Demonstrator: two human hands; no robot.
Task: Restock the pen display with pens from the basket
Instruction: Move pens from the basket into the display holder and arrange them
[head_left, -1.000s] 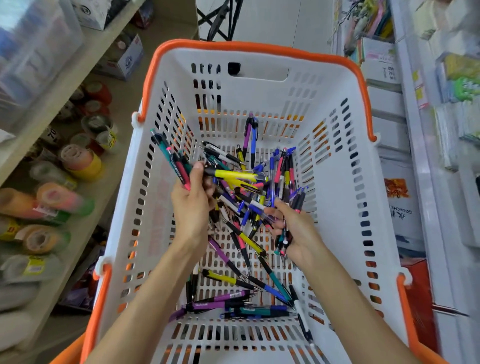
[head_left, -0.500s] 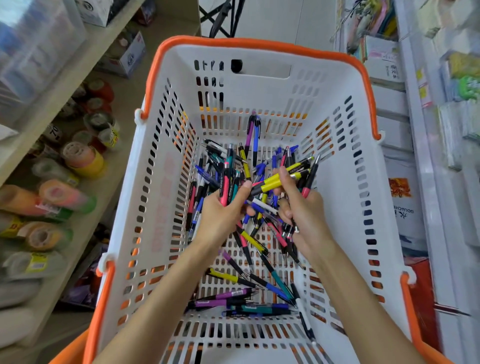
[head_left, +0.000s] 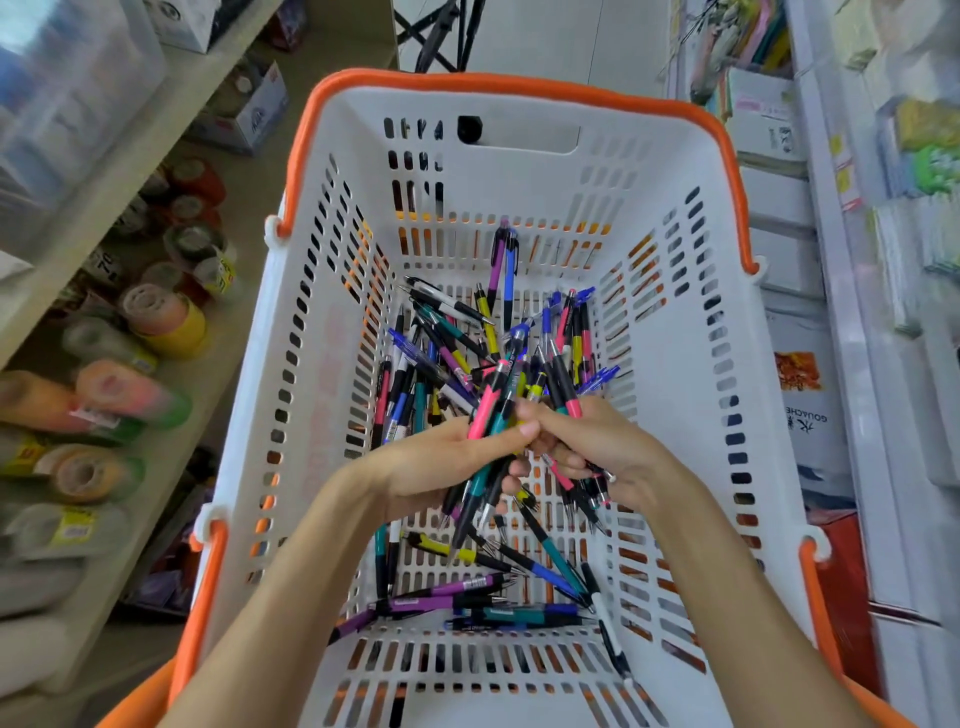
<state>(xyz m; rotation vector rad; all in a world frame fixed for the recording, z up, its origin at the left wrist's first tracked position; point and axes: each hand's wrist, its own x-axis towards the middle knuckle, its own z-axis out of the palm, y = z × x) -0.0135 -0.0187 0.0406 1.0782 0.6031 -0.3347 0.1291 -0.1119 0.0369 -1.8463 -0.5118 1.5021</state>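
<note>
A white slotted basket (head_left: 691, 374) with an orange rim holds a heap of coloured pens (head_left: 452, 338) on its floor. Both of my hands are inside it, side by side above the heap. My left hand (head_left: 431, 462) grips a bunch of pens (head_left: 491, 410), pink and teal ones uppermost, tips pointing down. My right hand (head_left: 602, 447) grips another bunch (head_left: 563, 387), its pink and black barrels sticking up past my fingers. Several pens (head_left: 467, 597) lie loose near the basket's front wall. No pen display is in view.
On the left, shelves (head_left: 104, 171) carry rolls of tape (head_left: 166, 317) and boxes. To the right stands a white rack (head_left: 841, 291) with stationery packets and a gouache box (head_left: 810, 410). Pale floor shows beyond the basket's far rim.
My two hands have drawn together at the basket's middle, each with a bunch of pens, and the bunches now stand nearly upright side by side. The basket looms larger in view.
</note>
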